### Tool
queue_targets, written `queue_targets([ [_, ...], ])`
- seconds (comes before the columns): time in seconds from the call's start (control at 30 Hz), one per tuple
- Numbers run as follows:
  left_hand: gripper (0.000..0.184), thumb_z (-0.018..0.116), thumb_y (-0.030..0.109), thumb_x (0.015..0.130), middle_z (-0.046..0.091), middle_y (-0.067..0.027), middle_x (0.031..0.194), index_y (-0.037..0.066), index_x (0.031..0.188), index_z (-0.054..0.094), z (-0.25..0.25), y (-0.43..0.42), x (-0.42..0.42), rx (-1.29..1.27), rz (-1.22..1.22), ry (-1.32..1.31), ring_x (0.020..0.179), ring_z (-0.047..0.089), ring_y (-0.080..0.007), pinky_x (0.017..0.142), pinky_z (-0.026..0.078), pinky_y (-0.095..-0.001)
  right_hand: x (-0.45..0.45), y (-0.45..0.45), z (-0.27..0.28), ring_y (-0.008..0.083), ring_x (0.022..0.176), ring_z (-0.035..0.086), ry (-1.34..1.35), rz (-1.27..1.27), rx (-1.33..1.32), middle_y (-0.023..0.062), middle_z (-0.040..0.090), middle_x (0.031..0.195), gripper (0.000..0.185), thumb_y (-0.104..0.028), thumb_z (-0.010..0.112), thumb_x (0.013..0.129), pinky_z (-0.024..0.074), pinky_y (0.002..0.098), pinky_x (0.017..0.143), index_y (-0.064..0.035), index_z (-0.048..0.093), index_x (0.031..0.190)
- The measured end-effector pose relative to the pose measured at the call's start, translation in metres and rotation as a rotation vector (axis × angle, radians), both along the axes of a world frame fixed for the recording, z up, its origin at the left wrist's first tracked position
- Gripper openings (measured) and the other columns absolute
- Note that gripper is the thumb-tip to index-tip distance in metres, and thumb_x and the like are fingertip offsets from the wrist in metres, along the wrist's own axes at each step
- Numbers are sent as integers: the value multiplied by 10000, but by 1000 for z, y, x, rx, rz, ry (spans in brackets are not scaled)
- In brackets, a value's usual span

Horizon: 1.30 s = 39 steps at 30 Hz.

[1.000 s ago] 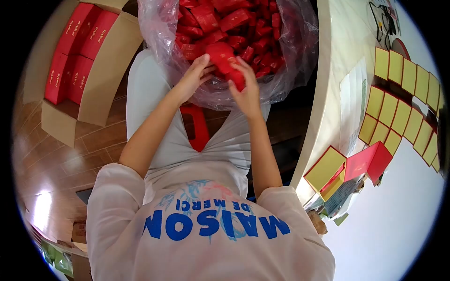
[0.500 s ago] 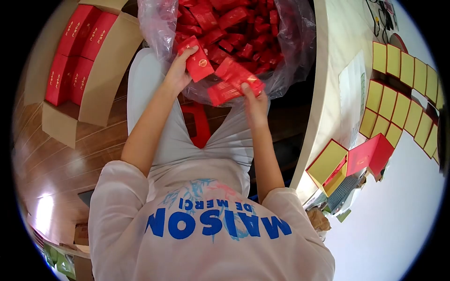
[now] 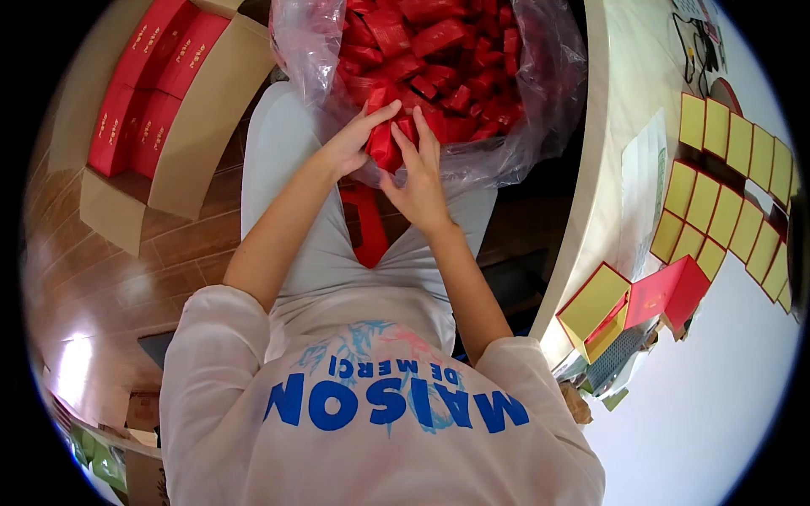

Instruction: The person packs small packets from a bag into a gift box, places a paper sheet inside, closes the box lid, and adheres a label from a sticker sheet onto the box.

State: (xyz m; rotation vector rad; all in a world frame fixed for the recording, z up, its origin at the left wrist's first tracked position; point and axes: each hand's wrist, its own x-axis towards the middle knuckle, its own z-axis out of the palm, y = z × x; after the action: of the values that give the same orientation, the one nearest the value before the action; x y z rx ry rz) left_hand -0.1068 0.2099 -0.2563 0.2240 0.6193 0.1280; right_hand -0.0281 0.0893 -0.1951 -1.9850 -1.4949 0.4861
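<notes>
A clear plastic bag (image 3: 540, 126) full of small red packets (image 3: 443, 38) stands in front of my knees. At its near edge, my left hand (image 3: 350, 143) grips red packets (image 3: 384, 148) between thumb and fingers. My right hand (image 3: 419, 181) is on the other side of them, its fingers spread and the fingertips close to or touching the packets. How many packets are held is hard to tell. A red strap-like piece (image 3: 367, 232) lies between my legs.
At the left, a cardboard box (image 3: 190, 126) holds several red boxes (image 3: 143, 126). On the right, a pale tabletop (image 3: 595, 169) bears a paper sheet (image 3: 643, 194), an open red-and-yellow box (image 3: 597, 308), rows of yellow compartments (image 3: 704, 202) and black cables (image 3: 700, 51).
Half a second ago the hands were apart, each with red packets. Now they have come together, with the packets gathered between them. The view has shifted slightly.
</notes>
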Motion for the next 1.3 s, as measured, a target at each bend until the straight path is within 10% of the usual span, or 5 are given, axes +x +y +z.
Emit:
queue_targets([
  [0.2, 295, 587, 314, 908, 621, -89, 1076, 85, 1095, 584, -8, 0, 0, -133, -43, 2, 1017, 593, -180, 871, 505, -351, 7, 3, 5, 359, 1239, 426, 303, -144, 70, 178, 495, 1294, 565, -78, 622, 788, 244, 502, 1081, -48, 439, 1321],
  [0.5, 356, 579, 294, 898, 618, -106, 1056, 71, 1172, 534, -2, 0, -6, -231, 1, -152, 948, 615, -235, 838, 532, -366, 38, 18, 22, 347, 1261, 392, 7, 142, -58, 172, 425, 1371, 682, 8, 590, 691, 277, 475, 1054, -134, 461, 1346],
  [0.83, 896, 710, 368, 818, 399, -152, 1362, 72, 1445, 142, -11, -26, 9, 609, -128, 45, 1266, 395, -223, 1047, 312, -332, 73, 34, -42, 405, 1094, 508, 465, -491, -419, 288, 512, 1128, 579, -556, 540, 863, 377, 425, 973, -104, 556, 1225],
  [1.03, 938, 740, 397, 780, 401, -175, 1355, 72, 1440, 159, -20, -15, 2, 684, -109, 240, 1267, 397, -249, 1044, 321, -336, 67, 60, -77, 385, 1139, 489, 865, -538, -356, 232, 516, 1212, 496, -456, 433, 949, 362, 407, 992, -43, 559, 1194],
  [1.3, 640, 642, 158, 877, 565, -137, 1079, 97, 1359, 225, 24, -4, -29, 454, 339, 277, 861, 657, -235, 724, 535, -329, 50, 105, -130, 350, 1174, 457, -169, 71, -309, 163, 521, 1224, 594, -159, 672, 745, 372, 436, 1001, -105, 474, 1302],
])
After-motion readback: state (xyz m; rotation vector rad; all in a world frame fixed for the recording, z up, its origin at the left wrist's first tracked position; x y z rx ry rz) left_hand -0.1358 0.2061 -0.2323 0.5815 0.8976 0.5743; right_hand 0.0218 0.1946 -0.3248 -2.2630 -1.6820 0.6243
